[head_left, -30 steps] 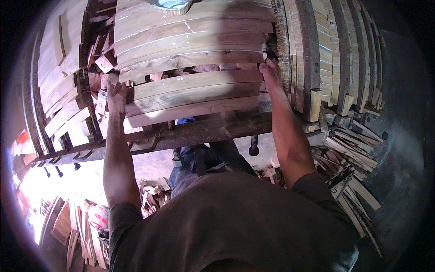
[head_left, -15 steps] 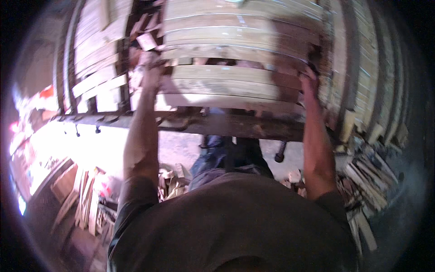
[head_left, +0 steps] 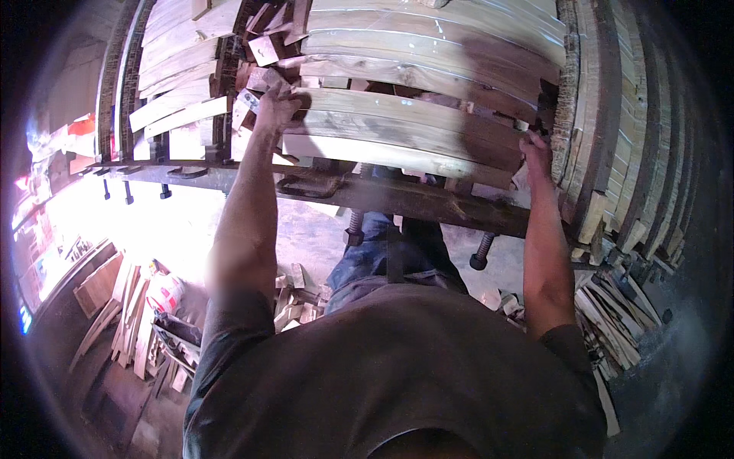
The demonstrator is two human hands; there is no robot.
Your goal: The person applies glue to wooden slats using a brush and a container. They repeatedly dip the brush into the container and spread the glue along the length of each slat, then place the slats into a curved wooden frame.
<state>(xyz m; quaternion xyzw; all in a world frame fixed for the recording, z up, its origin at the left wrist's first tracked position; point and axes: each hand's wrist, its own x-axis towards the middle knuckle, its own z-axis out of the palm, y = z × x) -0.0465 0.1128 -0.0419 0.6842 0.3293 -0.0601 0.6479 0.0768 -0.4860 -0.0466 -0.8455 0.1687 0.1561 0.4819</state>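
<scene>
Several pale wooden boards lie side by side on a metal clamp frame in front of me. My left hand [head_left: 277,105] is closed at the left end of the nearer group of boards [head_left: 382,131], its fingers curled over the edge. At the right end of these boards is my right hand [head_left: 537,153], fingers bent around the shaded ends; its grip is partly hidden. An uneven gap separates this nearer group from the farther boards [head_left: 428,38]. Small wood blocks [head_left: 264,50] lie loosely beside my left hand.
A dark metal beam [head_left: 428,197] with bolts [head_left: 482,251] runs along the near side. More board panels stand left [head_left: 180,76] and right [head_left: 612,138]. Wood strips are piled on the floor at left [head_left: 136,321] and right [head_left: 612,314]. Offcuts [head_left: 294,302] lie by my legs.
The picture has sharpened, and the scene has shifted slightly rightward in view. My right hand has come a little nearer to me along with the boards' right end. Both hands stay at the board ends.
</scene>
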